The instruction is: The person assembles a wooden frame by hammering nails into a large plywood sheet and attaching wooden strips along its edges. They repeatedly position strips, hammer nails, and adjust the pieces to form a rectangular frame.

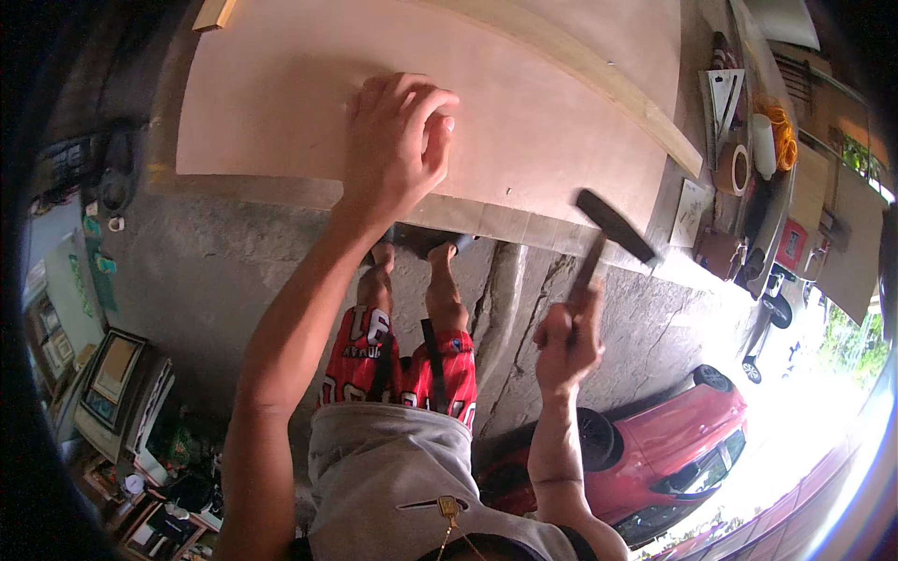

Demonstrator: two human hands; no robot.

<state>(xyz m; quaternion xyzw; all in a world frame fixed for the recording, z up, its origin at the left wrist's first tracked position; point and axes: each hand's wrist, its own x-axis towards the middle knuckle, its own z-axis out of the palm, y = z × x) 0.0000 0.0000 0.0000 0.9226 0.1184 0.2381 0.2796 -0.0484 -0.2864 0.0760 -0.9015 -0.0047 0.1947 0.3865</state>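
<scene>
A broad, pale pinkish board (271, 122) lies flat before me. My left hand (402, 136) is over its near part, fingers curled inward; whatever they may hold is hidden. My right hand (571, 344), lower and to the right, is closed around the handle of a hammer (615, 227). The dark hammer head is raised near the board's front right edge, apart from my left hand. A small nail-like speck (509, 191) shows on the board between the two hands. Across the far side of the board runs a long wooden strip (599, 75).
Right of the board are a roll of tape (732, 170), a white bottle-like item (764, 147) and a coil of orange cord (784, 140). A short wood piece (214, 13) lies at the far left. Behind me, a red car (669, 439) stands at right; framed items (117, 369) fill the left.
</scene>
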